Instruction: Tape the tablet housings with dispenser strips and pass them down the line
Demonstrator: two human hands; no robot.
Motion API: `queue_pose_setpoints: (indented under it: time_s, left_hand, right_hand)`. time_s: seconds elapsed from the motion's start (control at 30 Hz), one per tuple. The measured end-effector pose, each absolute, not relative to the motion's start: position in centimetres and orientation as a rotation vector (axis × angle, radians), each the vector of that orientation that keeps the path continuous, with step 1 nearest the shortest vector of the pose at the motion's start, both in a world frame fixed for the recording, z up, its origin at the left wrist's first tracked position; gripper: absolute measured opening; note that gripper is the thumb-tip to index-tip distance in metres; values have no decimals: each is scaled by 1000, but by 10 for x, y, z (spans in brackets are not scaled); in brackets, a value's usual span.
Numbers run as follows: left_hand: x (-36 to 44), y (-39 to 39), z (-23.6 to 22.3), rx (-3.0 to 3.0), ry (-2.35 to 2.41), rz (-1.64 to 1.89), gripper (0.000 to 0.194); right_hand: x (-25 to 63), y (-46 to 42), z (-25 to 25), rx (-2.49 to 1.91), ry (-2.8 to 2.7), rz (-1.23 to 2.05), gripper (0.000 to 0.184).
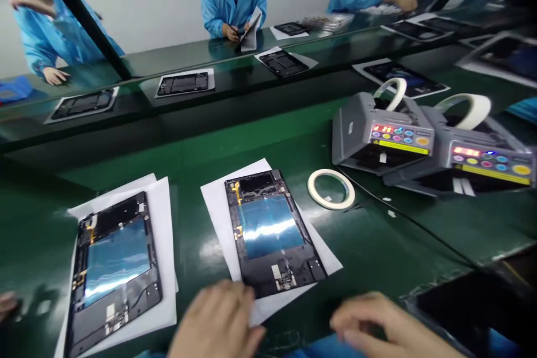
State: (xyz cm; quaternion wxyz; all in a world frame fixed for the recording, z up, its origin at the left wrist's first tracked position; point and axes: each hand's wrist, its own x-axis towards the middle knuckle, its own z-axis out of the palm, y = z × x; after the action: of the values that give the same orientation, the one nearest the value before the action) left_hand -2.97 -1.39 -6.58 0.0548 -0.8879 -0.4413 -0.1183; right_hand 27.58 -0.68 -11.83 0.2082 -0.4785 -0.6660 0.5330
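My left hand (216,319) is at the lower left corner of an opened tablet (272,229), its fingers bent and its thumb held apart. The fingertips are partly hidden, and I see nothing gripped. The tablet lies face up on white paper (218,212), with a shiny blue film over its middle and orange flat cables at its left side. My right hand (373,321) hovers right of the tablet, its fingers loosely curled, with a gap to the thumb and nothing visible in it. A second opened tablet (117,260) lies on paper to the left.
A roll of tape (331,189) lies right of the tablet. Two tape dispensers (381,128) with lit displays stand at the right; a black cable (419,229) runs below them. Beyond, several tablets (184,83) lie along a line, with co-workers in blue (235,3) behind.
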Motion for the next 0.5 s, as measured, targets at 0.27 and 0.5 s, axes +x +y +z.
queue_pose_setpoints:
  time_s: [0.27,0.5]
  left_hand:
    - [56,6,-104,-2812,-1337,-143,20]
    - [53,6,-101,-2872,-1333,-152,29]
  right_hand:
    - [289,61,-131,-977,-2609,-47,20]
    - [294,49,-121,-801,-2631,-181,30]
